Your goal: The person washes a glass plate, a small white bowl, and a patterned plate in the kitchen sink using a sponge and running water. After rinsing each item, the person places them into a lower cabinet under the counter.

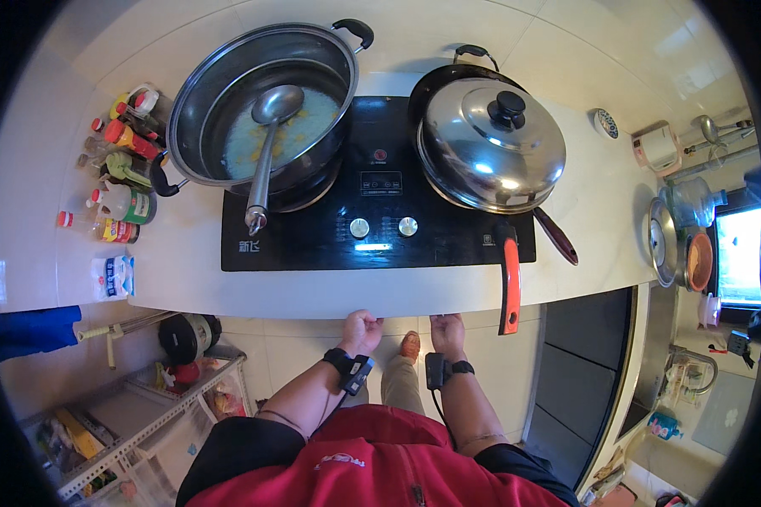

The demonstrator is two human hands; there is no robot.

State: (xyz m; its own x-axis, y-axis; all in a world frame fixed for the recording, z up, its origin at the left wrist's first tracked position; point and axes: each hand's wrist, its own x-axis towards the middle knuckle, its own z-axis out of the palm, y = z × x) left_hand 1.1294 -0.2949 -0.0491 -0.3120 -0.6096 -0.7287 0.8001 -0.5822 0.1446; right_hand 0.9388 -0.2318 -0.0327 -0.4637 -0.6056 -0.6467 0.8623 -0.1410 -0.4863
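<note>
My left hand (361,332) rests at the front edge of the white countertop (292,293), its fingers curled. My right hand (447,333) is at the same edge, fingertips partly hidden by the counter. Behind them lies a black two-burner electric cooktop (380,247). A large steel pot (196,120) on its left burner holds cloudy liquid with yellowish bits and a metal ladle (267,152). On the right burner stands a pan under a domed steel lid (482,158); a red-and-black handle (510,279) and a dark red handle (555,236) stick out toward the front.
Sauce bottles (127,203) and a white-and-blue packet (115,277) stand at the left. A patterned small bowl (606,123) is at the back right, with pans and a lid (661,241) farther right. A wire shelf (165,418) stands lower left, a sink area (691,374) lower right.
</note>
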